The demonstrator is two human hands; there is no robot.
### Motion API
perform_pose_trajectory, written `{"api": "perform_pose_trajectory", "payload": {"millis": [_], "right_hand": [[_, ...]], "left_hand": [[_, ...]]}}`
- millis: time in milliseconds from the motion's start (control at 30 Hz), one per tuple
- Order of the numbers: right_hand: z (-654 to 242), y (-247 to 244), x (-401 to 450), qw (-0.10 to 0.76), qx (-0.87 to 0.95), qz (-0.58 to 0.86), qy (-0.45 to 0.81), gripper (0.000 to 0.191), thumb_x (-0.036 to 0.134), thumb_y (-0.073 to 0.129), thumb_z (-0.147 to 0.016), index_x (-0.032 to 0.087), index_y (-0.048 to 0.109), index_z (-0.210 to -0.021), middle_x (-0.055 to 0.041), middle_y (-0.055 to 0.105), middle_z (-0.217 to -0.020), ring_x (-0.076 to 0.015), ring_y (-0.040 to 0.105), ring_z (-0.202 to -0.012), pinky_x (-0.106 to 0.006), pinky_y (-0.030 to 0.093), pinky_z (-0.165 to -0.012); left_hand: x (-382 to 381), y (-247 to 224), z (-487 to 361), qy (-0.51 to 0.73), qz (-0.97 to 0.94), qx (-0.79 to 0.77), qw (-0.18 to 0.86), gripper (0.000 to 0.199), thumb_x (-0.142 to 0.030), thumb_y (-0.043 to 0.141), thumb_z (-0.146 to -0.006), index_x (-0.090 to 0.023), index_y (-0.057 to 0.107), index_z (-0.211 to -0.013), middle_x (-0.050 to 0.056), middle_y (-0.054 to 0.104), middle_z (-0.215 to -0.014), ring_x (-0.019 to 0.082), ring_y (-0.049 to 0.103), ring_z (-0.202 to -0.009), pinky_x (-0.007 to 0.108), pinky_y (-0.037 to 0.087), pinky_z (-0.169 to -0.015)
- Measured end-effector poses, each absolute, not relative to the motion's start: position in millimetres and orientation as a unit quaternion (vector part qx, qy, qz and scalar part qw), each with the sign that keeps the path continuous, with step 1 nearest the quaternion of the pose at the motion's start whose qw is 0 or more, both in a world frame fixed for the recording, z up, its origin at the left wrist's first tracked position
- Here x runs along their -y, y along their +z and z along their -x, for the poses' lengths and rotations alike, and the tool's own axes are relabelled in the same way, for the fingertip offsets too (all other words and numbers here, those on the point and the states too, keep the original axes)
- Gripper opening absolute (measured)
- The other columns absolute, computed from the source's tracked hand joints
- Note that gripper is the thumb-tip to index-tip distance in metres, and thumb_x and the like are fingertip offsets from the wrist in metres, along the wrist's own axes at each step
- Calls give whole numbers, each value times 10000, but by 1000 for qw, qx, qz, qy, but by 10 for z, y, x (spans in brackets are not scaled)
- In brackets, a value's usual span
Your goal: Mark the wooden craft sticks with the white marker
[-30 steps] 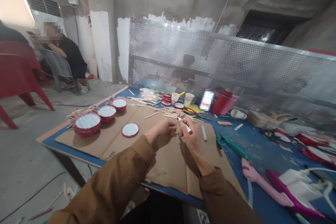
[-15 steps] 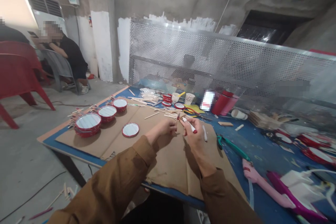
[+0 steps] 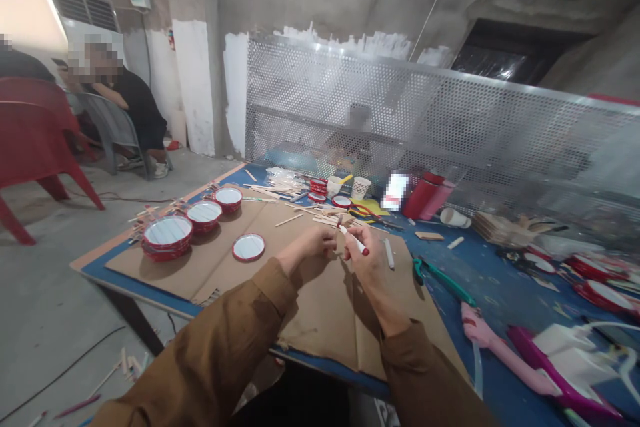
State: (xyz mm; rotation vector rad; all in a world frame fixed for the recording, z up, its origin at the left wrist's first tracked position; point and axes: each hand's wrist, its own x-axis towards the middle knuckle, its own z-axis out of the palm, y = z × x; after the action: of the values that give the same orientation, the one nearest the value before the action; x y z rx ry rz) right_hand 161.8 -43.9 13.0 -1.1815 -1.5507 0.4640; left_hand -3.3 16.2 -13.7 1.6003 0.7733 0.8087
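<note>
My right hand point(image 3: 364, 259) grips a white marker point(image 3: 353, 239) with a red end, its tip pointing up and left. Close beside it, my left hand point(image 3: 316, 244) is closed in a pinch around a small thin stick point(image 3: 339, 221) with a reddish end. The marker's tip is at this stick; whether they touch is hard to see. Both hands are above a brown cardboard sheet point(image 3: 320, 340). A white marker cap or stick point(image 3: 389, 253) lies right of my right hand. To the left is a round red-rimmed white disc point(image 3: 249, 247).
Stacks of red-rimmed discs point(image 3: 167, 233) stand at the left. Loose wooden sticks point(image 3: 330, 217), pliers point(image 3: 370, 215), paper cups point(image 3: 361, 187) and a red bottle point(image 3: 424, 195) lie or stand behind. Green-handled cutters point(image 3: 445, 280) and a pink glue gun point(image 3: 505, 350) are at the right.
My right hand with the marker has moved slightly left, bringing the marker's tip to the small stick's end. My left hand has stayed nearly still.
</note>
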Motion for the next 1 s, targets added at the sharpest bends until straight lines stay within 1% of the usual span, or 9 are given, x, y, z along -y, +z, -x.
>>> {"api": "perform_pose_trajectory", "payload": {"millis": [100,200,300,467,533,633,767,900,1000], "right_hand": [[-1631,128,436,532,654,503,190,291,558,637,-893,268,646,-867,21,632,-606,-204,613,-563,-335,497,-590],[-1615,140,445,542,642,498,215,305,581,652,-897,277,643,-899,15,650,-629,-210,604,-537,-341,488,-552],[-1595,148,452,546,641,492,219,317,595,665,-897,279,649,-905,3,676,-667,-211,603,-533,-346,484,-539],[-1623,114,427,537,657,492,194,280,550,642,-907,271,652,-886,10,659,-664,-201,596,-568,-333,502,-580],[-1644,92,408,543,653,496,181,280,548,638,-922,269,651,-896,12,648,-662,-207,606,-611,-327,506,-606],[-1656,68,389,556,638,500,183,317,580,632,-946,264,658,-934,9,648,-681,-213,615,-650,-316,489,-594],[-1642,74,398,549,644,493,200,336,595,644,-947,261,659,-926,3,657,-689,-211,613,-633,-314,481,-576],[-1636,97,419,549,651,490,186,322,586,650,-942,268,659,-892,-7,660,-673,-224,631,-647,-325,491,-591],[-1644,104,424,543,652,497,181,313,576,641,-945,270,655,-879,-5,647,-648,-226,625,-625,-326,478,-573]], "left_hand": [[-144,-135,22,357,-672,-308,571,265,-313,810,-819,-171,643,-671,-12,509,-584,130,469,-625,281,391,-647],[-138,-145,17,376,-663,-300,573,262,-315,817,-824,-169,651,-684,-7,513,-604,137,486,-652,280,391,-656],[-152,-158,25,365,-670,-307,569,265,-331,817,-815,-172,651,-683,-2,526,-605,139,491,-651,277,392,-651],[-201,-204,32,363,-678,-284,573,308,-380,851,-776,-176,643,-676,-5,533,-598,132,487,-642,270,393,-643],[-219,-234,27,364,-675,-288,573,309,-374,857,-767,-177,639,-672,-2,536,-601,135,496,-643,274,401,-648],[-238,-270,22,360,-672,-310,569,304,-357,848,-771,-180,629,-659,4,540,-604,142,504,-641,281,408,-651],[-233,-276,21,359,-673,-309,568,279,-356,834,-790,-178,649,-680,-2,529,-604,145,501,-639,282,400,-648],[-202,-238,22,370,-671,-290,574,277,-345,843,-793,-177,649,-688,-6,519,-600,147,505,-647,282,398,-651],[-194,-207,26,363,-674,-301,568,280,-318,843,-800,-177,636,-676,-5,518,-589,143,502,-637,283,390,-646]]}}
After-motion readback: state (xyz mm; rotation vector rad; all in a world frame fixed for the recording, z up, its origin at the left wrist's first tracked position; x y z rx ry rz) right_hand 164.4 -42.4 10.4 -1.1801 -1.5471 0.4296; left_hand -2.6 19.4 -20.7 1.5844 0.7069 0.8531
